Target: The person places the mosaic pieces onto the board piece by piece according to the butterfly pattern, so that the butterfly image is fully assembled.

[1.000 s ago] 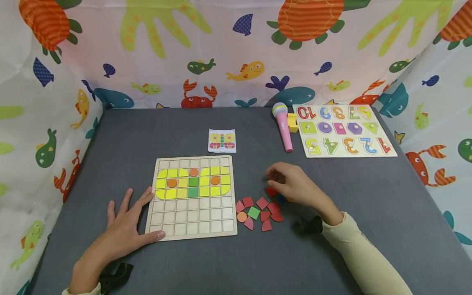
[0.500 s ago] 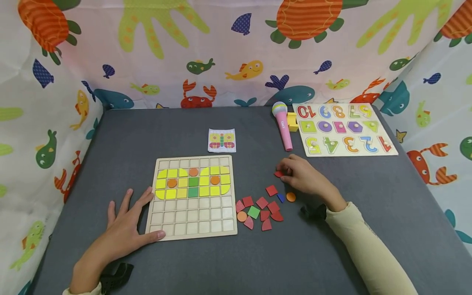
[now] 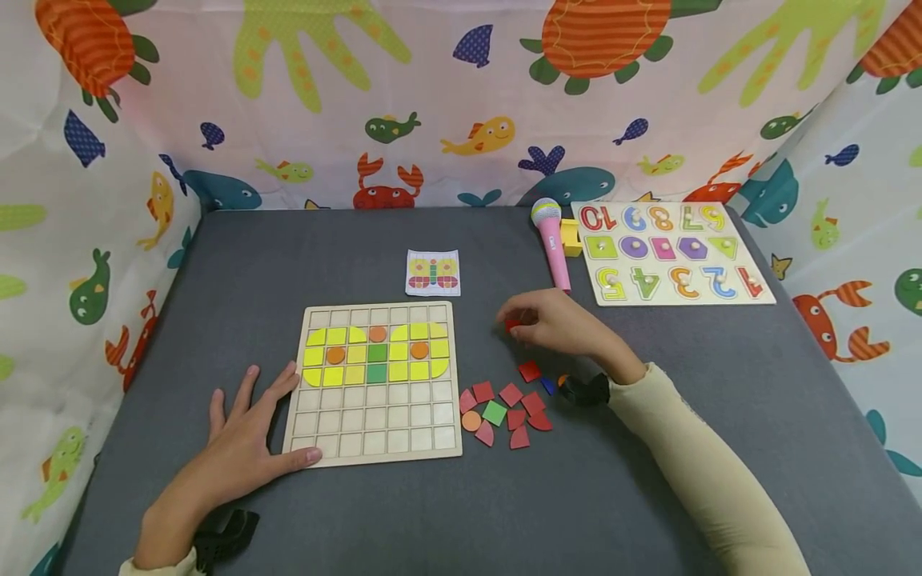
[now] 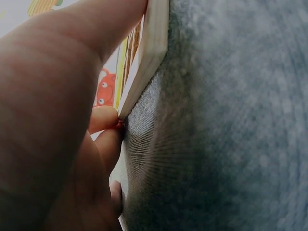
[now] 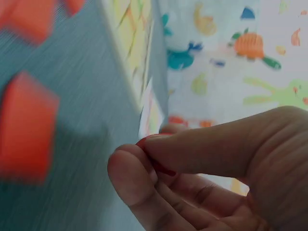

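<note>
Tile [image 3: 512, 326], pinched, now nearer board [image 3: 374, 419]

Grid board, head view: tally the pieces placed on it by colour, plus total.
Yellow pieces: 16
Orange round pieces: 3
Green pieces: 2
Total on the grid board: 21

Children's play area.
Sea-creature cloth [image 3: 446, 88] borders a grey worktop [image 3: 403, 520] bearing a tile board [image 3: 374, 420], number board [image 3: 752, 254] and microphone [image 3: 554, 248].
</note>
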A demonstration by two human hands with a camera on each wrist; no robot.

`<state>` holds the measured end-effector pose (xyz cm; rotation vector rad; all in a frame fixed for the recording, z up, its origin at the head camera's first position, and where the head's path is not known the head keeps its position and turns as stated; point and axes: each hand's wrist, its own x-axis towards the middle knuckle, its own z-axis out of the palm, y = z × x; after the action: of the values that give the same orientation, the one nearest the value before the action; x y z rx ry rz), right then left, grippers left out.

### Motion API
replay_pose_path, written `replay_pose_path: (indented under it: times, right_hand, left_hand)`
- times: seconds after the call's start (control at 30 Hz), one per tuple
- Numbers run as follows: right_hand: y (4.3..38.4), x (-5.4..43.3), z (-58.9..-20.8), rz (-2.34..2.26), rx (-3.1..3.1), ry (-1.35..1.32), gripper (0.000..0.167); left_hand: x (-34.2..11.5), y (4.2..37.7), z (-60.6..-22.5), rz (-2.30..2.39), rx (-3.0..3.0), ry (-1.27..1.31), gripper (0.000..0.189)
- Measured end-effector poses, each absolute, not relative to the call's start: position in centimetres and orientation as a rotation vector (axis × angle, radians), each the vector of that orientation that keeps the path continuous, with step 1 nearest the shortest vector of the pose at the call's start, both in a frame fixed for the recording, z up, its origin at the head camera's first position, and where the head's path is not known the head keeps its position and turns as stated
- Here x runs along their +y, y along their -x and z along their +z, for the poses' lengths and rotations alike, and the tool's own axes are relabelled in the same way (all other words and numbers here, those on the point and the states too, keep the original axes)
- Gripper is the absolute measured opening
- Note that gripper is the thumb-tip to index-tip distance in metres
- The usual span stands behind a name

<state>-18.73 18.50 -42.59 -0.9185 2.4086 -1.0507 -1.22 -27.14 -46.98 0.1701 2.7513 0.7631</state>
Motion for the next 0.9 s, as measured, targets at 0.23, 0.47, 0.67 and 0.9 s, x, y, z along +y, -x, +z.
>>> replay_pose_path:
  times: [0.23,0.47,0.67,0.9]
  right_hand:
    - [19.0,10.4,-42.3,-1.099,2.299,1.067,0.011]
    - [17.6,2.1,-43.0,-1.097,2.170,1.217,0.006]
    - [16.3,-3.0,-43.1,-1.075,2.101,1.305,0.006]
    - [15.0,-6.5,-43.3,-1.024,2.047,1.360,0.010]
  left_hand:
    - [-27.2,1.3,-47.0,0.781,2.738,-0.163,0.123]
    - [-27.3,1.4,-47.1,0.773,2.733,-0.163,0.123]
    - [-27.4,1.6,-47.0,0.763,2.746,-0.179,0.123]
    - [-27.7,1.2,-47.0,0.795,2.761,-0.195,0.121]
